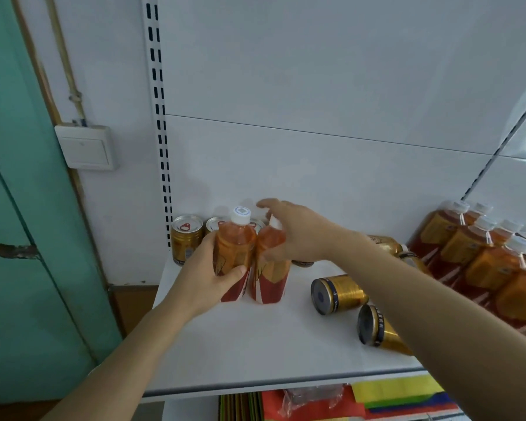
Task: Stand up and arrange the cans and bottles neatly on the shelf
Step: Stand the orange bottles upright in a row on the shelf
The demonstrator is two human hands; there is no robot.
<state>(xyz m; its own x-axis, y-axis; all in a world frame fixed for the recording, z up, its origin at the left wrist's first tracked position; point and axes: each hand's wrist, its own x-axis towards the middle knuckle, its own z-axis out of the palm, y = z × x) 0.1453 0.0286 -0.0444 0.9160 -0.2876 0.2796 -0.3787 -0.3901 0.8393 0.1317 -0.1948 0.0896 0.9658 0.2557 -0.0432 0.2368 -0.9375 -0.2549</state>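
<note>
The shelf [255, 344] is plain white, as is the back panel [316, 86] above it, whose upright strip [158, 117] carries two rows of dark slots. At the shelf's left end, two bottles [236, 253] hold orange liquid under white caps, with red and white labels low on their sides. Behind them on the shelf, cans [186, 238] are gold with silver tops and red tabs. Toward the shelf's right, two fallen cans [340, 293] are gold with dark blue bands. At its far right, more bottles [483, 256] are orange with gold and red labels. Left of the shelf, the door [19, 208] is teal green and the switch [85, 147] white.
</note>
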